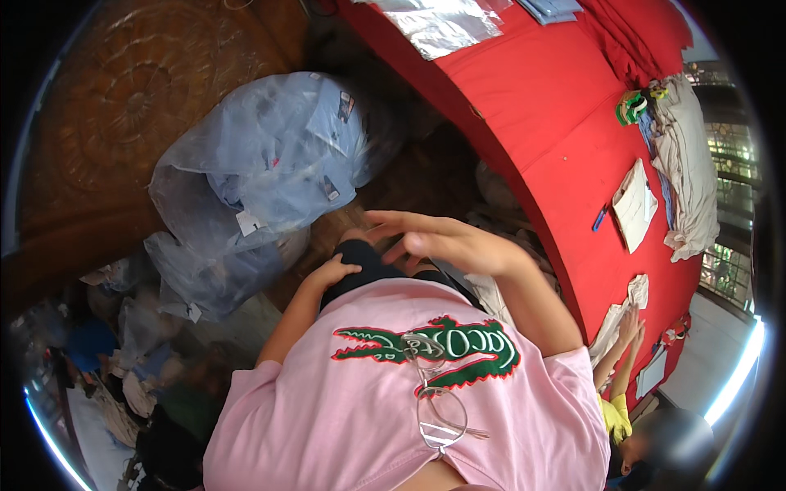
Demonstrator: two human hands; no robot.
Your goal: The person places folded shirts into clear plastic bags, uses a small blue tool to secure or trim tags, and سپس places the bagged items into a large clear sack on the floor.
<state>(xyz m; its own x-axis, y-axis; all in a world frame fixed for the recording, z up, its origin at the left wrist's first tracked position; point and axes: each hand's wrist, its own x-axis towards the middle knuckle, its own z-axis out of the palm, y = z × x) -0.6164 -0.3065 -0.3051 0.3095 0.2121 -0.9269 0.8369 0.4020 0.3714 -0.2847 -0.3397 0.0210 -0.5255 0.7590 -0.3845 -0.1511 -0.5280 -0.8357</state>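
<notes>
My left hand [334, 270] lies on my thigh, over the dark shorts [360, 260], with its fingers laid flat and nothing seen in it. Above my lap my right hand [450, 240] is raised, its fingers apart and slightly smeared, and it holds nothing. Beyond my hands, to the left, stands a big clear plastic bag [262, 155] filled with folded light-blue garments carrying small tags. A pair of eyeglasses [442, 413] hangs from the collar of my pink shirt [524, 409].
A red-covered table [532, 114] curves along the right. It bears clear plastic packs [442, 24], a cream folded cloth [634, 204], a blue pen [600, 218] and a heap of beige fabric [686, 164]. A co-worker's hands [629, 331] rest there on cloth. Carved wood [135, 98] stands far left.
</notes>
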